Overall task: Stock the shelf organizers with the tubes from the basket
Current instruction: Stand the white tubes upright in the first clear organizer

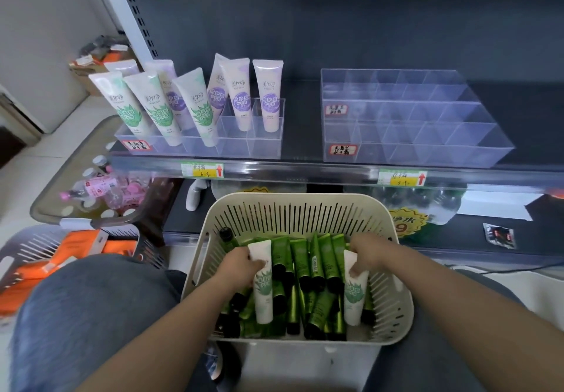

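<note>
Forearms cut off at the bottom edge, both reaching into the cream slotted basket [293, 208]. Green tubes [305, 266] heaped inside, too overlapped to count. Two white aloe-print tubes on top: left white tube [264, 294] gripped near its crimped end by the left hand [241, 262], right white tube [354, 297] held the same way by the right hand [367, 254], fingers curled, caps toward the near rim. Left organizer [265, 147] at the shelf's front edge, eight standing tubes [239, 95], the back-left one half hidden. Right organizer [427, 144] beside it, two handwritten labels unreadable.
</note>
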